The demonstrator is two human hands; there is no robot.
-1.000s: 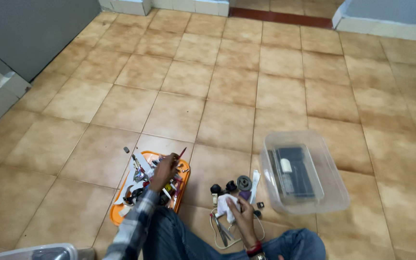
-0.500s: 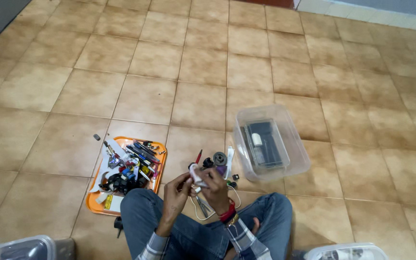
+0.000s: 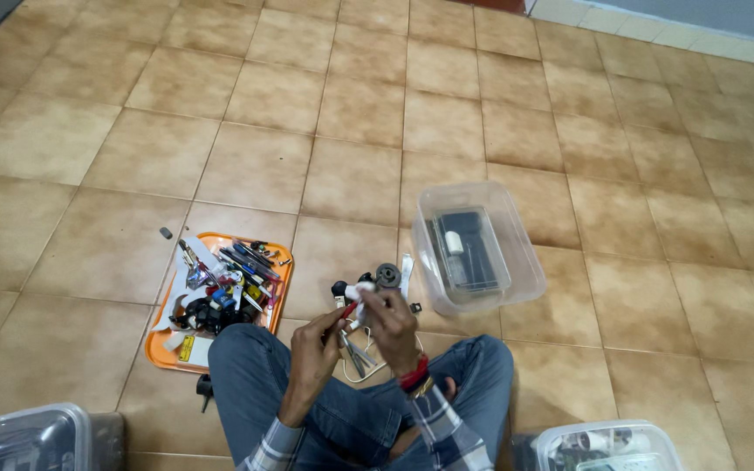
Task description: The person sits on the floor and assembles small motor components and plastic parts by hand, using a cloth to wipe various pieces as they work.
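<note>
- Hands meet above the lap of a person sitting cross-legged in blue jeans (image 3: 246,366) on the tiled floor (image 3: 351,113).
- Left hand (image 3: 314,349) is closed around a red-handled tool (image 3: 347,309), whose tip angles up toward the other hand.
- Right hand (image 3: 388,316) has its fingers pinched shut on a small white part (image 3: 363,289), held just above the tool's tip; whether tip and part touch, I cannot tell.
- A red band (image 3: 413,373) circles the right wrist, next to a plaid cuff.
- On the floor just beyond the hands lie a dark round gear-like piece (image 3: 387,276), a small black piece (image 3: 339,287) and a white strip (image 3: 406,270).
- Under the hands, near the shins, rest metal pliers (image 3: 358,358) on a loop of pale cord.
- An orange tray (image 3: 161,349) sits on the floor to the person's left, touching the knee, heaped with small tools and parts.
- A clear plastic tub (image 3: 517,262) stands to the right of the loose pieces, holding a dark flat device and a small white item.
- Two more clear containers (image 3: 19,436) show at the lower corners, their contents too blurred to name.
</note>
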